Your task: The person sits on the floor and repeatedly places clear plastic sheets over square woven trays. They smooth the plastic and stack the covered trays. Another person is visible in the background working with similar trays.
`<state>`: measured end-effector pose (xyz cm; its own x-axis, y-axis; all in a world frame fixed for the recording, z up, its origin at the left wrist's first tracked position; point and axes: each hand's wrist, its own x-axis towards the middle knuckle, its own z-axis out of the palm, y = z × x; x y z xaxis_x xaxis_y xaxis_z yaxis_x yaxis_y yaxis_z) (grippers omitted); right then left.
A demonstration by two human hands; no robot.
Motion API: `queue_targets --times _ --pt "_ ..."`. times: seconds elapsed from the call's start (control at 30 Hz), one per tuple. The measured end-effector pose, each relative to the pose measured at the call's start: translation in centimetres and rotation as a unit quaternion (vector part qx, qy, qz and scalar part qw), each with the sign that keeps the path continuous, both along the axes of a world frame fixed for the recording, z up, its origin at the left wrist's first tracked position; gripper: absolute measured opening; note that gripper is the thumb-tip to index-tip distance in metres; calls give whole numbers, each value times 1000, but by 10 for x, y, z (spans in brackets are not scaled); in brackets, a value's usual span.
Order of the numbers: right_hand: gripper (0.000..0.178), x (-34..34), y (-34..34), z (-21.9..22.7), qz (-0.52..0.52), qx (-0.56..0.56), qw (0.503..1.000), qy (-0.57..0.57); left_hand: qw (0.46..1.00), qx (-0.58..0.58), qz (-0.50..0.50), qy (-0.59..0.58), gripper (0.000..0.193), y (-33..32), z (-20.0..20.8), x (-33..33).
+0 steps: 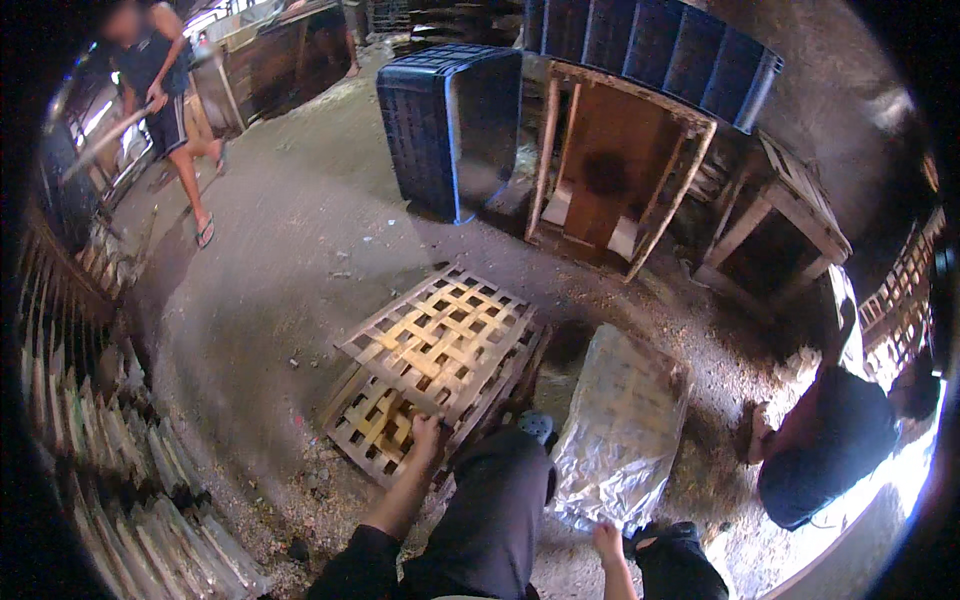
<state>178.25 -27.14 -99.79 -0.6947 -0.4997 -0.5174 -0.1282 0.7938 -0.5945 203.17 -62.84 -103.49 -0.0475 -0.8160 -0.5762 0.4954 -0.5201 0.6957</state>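
Observation:
A low crate of woven bamboo slats lies on the floor before me, with a square opening toward its near end. My left hand is closed on its near right edge, beside that opening. To the right rests a flat rectangular thing under crinkled clear plastic, with a lattice faintly showing through. My right hand is just below its near edge, fingers curled; I cannot make out what they hold, if anything. My dark-trousered knee comes between the two hands.
Blue plastic crates and a wooden frame stand ahead. A wooden stand is at the right. A crouching person in dark clothes is near right; another person holding a pole walks far left. Slatted wood lines the left.

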Motion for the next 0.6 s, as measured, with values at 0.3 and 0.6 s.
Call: queue_targets --times 0.3,0.6 --pt "46 6 -227 91 -95 -289 887 -346 991 -47 0 124 10 -64 162 -60" --pt "20 22 -344 182 -225 -408 771 -433 984 -100 -85 119 20 13 242 -116"
